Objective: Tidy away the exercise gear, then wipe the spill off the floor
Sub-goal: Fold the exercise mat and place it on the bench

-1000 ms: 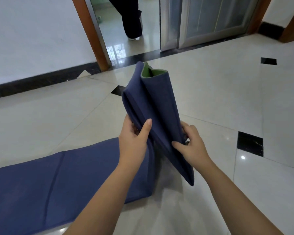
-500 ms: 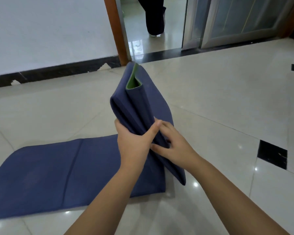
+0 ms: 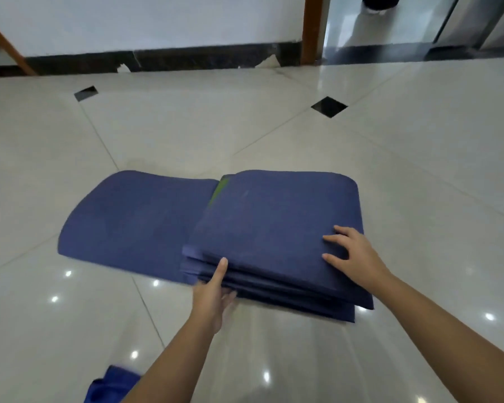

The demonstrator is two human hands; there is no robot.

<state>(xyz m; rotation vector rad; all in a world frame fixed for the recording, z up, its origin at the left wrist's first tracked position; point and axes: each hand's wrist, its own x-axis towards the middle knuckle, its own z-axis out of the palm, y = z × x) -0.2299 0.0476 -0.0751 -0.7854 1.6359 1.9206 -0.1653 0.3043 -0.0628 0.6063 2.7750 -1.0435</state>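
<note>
Now we are pinching the mat (image 3: 274, 222) with our left hand (image 3: 213, 295), pressing it flat-fingered with our right hand (image 3: 352, 251), risking springy layers fanning open if pressure eases.

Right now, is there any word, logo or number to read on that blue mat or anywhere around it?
None: no text can be read anywhere.
The blue mat is plain, with a green edge and no label showing.
The floor and wall carry no signs.
The blue cloth at the bottom is blurred.
</note>
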